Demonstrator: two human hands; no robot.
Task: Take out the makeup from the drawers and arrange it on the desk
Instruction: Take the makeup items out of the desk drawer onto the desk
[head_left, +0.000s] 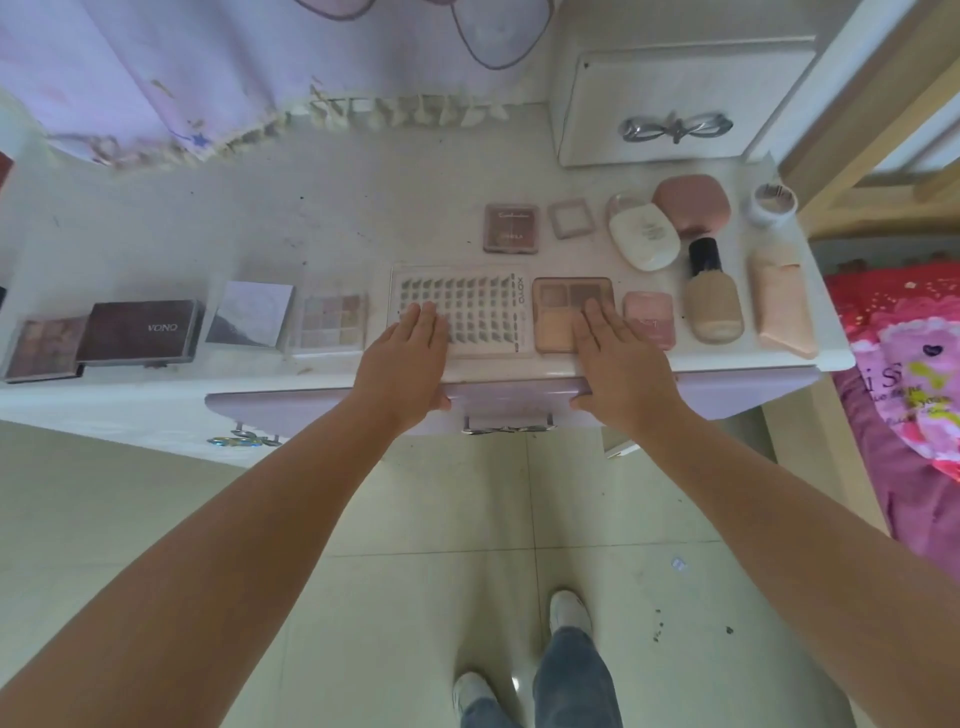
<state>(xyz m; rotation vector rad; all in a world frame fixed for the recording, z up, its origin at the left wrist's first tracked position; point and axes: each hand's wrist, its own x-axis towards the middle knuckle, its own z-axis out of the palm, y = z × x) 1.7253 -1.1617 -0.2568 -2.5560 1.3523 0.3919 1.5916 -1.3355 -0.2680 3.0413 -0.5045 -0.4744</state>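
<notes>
The makeup lies in rows along the counter (322, 208), so arranging looks nearly done; the lilac drawer (363, 402) seems almost closed; left hand (408, 364) rests flat on the lash tray (462, 312), right hand (615, 358) flat on a palette (558, 312), neither grip holding anything; a bed (893, 332) stands right.

Soft, even daylight fills the view, bright but slightly washed out, with a pale haze over the white bench (311, 208). Shadows are faint; only a thin dark band sits under the bench's front edge. A small glare spot shows on the floor tiles (514, 680) near the shoes. The wide lens bends the bench's edges, bowing them toward the corners. Fine detail is soft and smeared, and print on the small items is mostly unreadable.
</notes>
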